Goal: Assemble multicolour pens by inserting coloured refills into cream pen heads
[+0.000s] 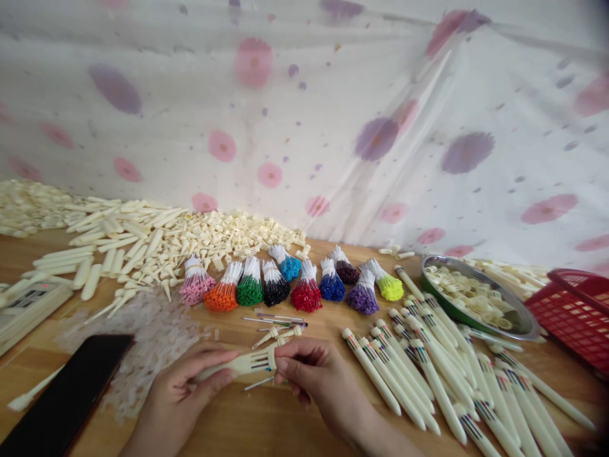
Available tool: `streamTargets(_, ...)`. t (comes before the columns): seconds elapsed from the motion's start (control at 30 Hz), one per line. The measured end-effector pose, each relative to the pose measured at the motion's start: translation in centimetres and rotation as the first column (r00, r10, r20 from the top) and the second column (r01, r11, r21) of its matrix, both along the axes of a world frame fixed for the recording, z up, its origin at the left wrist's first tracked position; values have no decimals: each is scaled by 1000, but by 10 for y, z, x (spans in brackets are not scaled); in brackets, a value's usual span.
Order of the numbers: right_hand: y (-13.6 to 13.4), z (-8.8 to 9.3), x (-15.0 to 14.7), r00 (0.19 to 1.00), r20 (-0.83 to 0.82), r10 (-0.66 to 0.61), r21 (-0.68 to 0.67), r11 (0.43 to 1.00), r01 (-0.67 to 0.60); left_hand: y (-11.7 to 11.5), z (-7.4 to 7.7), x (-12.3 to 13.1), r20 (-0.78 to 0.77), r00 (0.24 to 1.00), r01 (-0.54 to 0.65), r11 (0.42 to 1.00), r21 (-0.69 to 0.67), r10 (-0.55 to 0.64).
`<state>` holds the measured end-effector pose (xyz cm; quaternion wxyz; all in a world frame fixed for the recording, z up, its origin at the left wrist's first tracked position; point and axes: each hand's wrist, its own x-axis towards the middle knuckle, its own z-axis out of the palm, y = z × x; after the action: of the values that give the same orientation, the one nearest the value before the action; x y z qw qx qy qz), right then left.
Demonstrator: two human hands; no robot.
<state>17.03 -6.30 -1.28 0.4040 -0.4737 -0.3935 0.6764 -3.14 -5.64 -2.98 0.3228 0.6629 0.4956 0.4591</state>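
Note:
Between my hands is a cream multicolour pen (242, 364), tilted slightly up to the right, with dark slots near its right end. My left hand (183, 381) is closed around the barrel. At the slotted end, the fingers of my right hand (309, 371) pinch the pen's tip. Just behind it on the table lie small cream pen parts (278, 335) and a few thin refills (273, 318). A thin grey-white rod (259, 383) pokes out below the pen. Bundles of coloured refills, such as the red bundle (307, 292), stand in rows farther back.
Finished-looking pens (428, 355) lie in a pile at right, before a metal bowl (431, 266) of cream parts and a red basket (571, 311). At left are a black phone (66, 393), clear plastic bits (147, 343), a cream device (33, 311) and heaped barrels (124, 235).

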Motion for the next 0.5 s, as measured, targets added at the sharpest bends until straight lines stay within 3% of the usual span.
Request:
streamTargets(0.27,1,4,3,993,-65,96,-104,989,-103,0,-3,1,-26,999,-32,999,34,32)
streamTargets(0.4,2,9,4,992,-106,64,-207,975,-85,0,-1,2,-60,993,-92,993,68,96)
streamTargets(0.5,3,4,2,997,-62,44,-174,983,-54,-1,-2,3,-84,985,-143,984,106,152)
